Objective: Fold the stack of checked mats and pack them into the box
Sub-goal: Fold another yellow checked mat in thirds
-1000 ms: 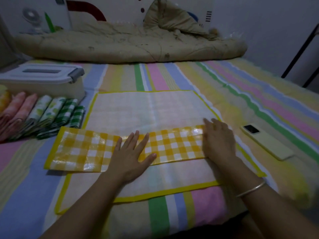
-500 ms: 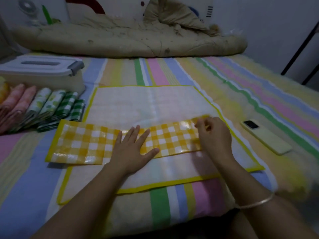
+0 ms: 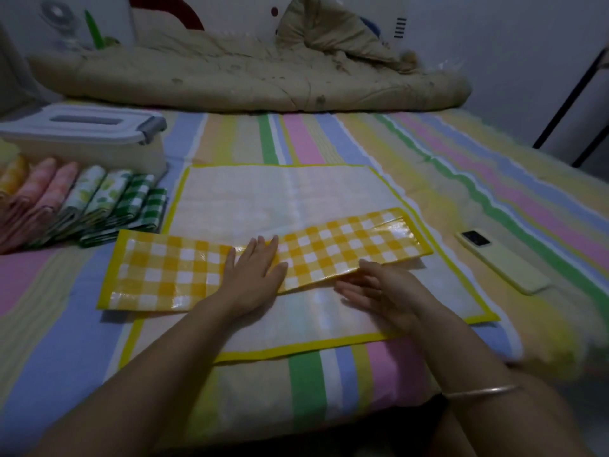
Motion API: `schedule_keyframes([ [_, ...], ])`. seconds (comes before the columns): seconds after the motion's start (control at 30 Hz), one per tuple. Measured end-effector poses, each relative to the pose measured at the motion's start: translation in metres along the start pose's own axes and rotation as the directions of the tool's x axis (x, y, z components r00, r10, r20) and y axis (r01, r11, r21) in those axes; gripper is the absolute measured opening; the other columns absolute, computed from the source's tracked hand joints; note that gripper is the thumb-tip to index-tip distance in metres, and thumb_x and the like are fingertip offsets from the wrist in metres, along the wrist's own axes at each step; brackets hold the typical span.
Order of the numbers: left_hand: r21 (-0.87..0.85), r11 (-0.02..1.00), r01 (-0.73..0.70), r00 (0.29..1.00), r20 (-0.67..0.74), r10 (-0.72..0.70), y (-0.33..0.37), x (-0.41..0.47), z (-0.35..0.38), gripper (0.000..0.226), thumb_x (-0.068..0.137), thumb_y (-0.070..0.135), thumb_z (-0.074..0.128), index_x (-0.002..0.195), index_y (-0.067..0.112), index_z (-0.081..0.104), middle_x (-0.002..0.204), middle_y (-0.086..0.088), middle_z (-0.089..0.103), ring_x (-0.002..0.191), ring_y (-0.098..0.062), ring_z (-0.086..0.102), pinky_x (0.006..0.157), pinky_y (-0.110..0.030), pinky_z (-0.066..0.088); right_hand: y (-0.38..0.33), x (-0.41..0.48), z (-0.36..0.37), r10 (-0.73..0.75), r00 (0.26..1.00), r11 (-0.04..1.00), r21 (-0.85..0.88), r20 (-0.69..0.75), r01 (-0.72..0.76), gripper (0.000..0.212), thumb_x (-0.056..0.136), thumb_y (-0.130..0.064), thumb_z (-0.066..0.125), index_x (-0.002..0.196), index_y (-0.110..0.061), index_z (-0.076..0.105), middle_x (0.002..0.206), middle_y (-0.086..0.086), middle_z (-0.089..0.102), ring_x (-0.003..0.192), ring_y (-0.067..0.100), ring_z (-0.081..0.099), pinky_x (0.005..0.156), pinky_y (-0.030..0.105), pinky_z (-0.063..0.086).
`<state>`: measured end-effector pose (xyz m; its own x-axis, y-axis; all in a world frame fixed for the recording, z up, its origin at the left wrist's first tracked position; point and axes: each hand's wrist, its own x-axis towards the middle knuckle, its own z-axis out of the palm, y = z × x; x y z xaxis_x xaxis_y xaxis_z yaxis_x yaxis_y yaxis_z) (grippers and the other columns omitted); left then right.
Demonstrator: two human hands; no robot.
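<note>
A yellow checked mat (image 3: pixel 171 272), folded into a long strip, lies across a pale mat with a yellow border (image 3: pixel 263 196) spread flat on the bed. My left hand (image 3: pixel 255 275) presses flat on the strip's middle, fingers straight. My right hand (image 3: pixel 379 291) lies at the strip's near edge, right of centre, with its fingers straight and slipped under that edge. The strip's right end is slightly lifted. Several folded mats (image 3: pixel 89 206) in pink, leaf-print and green check lie in a row at the left. The lidded plastic box (image 3: pixel 85 133) stands behind them.
A pale green phone (image 3: pixel 501 262) lies on the striped bedsheet (image 3: pixel 362 140) to the right. A rolled beige quilt (image 3: pixel 247 77) runs along the far side of the bed. A dark metal frame (image 3: pixel 573 84) stands at the right wall.
My right hand has left the strip's right end and come down to its near edge, fingers now under it. The right end has risen a little. My left hand has stayed put.
</note>
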<state>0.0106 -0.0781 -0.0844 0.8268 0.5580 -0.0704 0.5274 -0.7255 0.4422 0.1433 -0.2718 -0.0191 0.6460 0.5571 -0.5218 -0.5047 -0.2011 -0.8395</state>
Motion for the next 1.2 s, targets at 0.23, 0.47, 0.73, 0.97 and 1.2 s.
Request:
schedule_keyframes([
  [0.23,0.049,0.996,-0.074,0.991,-0.108,0.079,0.003,-0.004,-0.003,0.102,0.058,0.078,0.016,0.148,0.035,0.035,0.163,-0.001,0.006,0.150,-0.019,-0.002,0.119,-0.046,-0.005,-0.003,0.019,0.018,-0.164,0.980,0.985,0.039,-0.110,0.170,0.018,0.102,-0.016,0.044,0.112,-0.006,0.056,0.106,0.012,0.065,0.097,0.026,0.064,0.081,0.042,0.054],
  [0.47,0.191,0.970,-0.148,0.964,-0.190,0.185,0.044,0.011,0.014,0.089,0.064,0.071,0.022,0.141,0.033,0.047,0.136,-0.001,0.044,0.130,-0.024,0.033,0.106,-0.038,0.019,-0.011,0.006,0.029,-0.659,0.751,0.693,-0.426,-0.046,0.582,0.032,0.098,-0.028,0.043,0.119,-0.008,0.058,0.116,0.013,0.065,0.110,0.026,0.060,0.097,0.047,0.047],
  [0.73,-0.444,0.885,-0.142,0.977,-0.206,0.054,0.031,-0.002,-0.033,0.023,0.083,0.024,0.056,0.101,0.029,0.069,0.103,0.002,0.072,0.096,-0.016,0.066,0.075,-0.022,0.046,0.005,0.009,0.090,-0.756,0.550,0.281,-0.583,0.355,0.762,0.064,0.085,-0.012,0.030,0.149,-0.006,0.026,0.156,0.009,0.028,0.146,0.026,0.025,0.119,0.043,0.022],
  [0.97,-0.840,0.517,0.165,0.817,-0.178,-0.549,-0.065,-0.050,-0.076,0.034,0.102,0.025,0.043,0.095,0.000,0.066,0.082,-0.033,0.066,0.055,-0.021,0.060,0.052,-0.029,0.049,0.060,0.023,0.113,-0.525,0.586,-0.150,-0.745,0.617,0.650,0.074,0.080,-0.019,0.021,0.153,-0.012,0.021,0.161,0.006,0.012,0.150,0.027,0.005,0.120,0.052,0.006],
  [1.2,-0.869,0.462,0.177,0.827,-0.123,-0.548,-0.064,-0.063,-0.070,0.024,0.086,0.026,0.073,0.102,0.010,0.068,0.088,-0.010,0.069,0.069,-0.013,0.067,0.061,-0.024,0.056,0.060,0.023,0.114,-0.255,0.744,-0.289,-0.783,0.618,0.551,0.072,0.092,-0.052,0.010,0.156,-0.021,-0.003,0.161,-0.006,-0.014,0.147,0.014,-0.021,0.120,0.043,-0.012],
])
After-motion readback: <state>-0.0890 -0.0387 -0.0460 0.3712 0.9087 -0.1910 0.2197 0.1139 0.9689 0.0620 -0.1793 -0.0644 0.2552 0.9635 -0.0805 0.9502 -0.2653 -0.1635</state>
